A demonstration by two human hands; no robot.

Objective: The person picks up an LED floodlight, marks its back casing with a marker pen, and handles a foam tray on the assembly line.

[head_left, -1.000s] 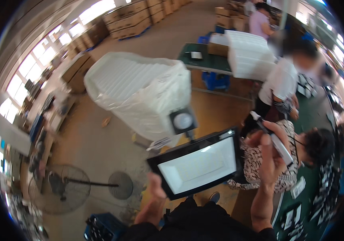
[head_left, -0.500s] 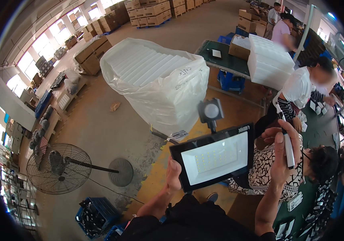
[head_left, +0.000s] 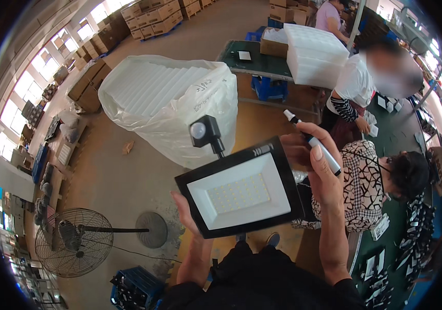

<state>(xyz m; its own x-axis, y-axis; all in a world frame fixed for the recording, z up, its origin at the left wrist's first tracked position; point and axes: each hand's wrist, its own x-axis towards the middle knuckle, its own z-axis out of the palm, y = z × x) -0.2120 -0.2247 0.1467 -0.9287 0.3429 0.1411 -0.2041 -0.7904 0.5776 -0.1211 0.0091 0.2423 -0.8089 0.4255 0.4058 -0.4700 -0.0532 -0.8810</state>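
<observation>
A black rectangular LED floodlight (head_left: 239, 192) is held up in front of me, its white panel and rows of small yellow LEDs facing me. A motion sensor (head_left: 204, 131) with a round white lens juts from its upper edge on a short arm. My left hand (head_left: 189, 219) grips the lower left edge; its fingers are mostly hidden behind the housing. At the right edge, my right hand (head_left: 324, 168) holds a white marker pen (head_left: 321, 152) with a black band between thumb and fingers, tip pointing up and left. Some of its fingers reach to the floodlight's frame; whether they touch cannot be told.
Ahead stands a big plastic bag of white foam sheets (head_left: 169, 98). A floor fan (head_left: 74, 243) and a blue crate (head_left: 136, 289) are at left. On the right, co-workers (head_left: 363, 183) sit along a green workbench (head_left: 394, 134). White foam blocks (head_left: 316, 54) rest on a table behind.
The floodlight has shifted left in view and tilted, its sensor leaning left. My right hand, with the pen, has come nearer its right edge. The whole surroundings have also shifted left.
</observation>
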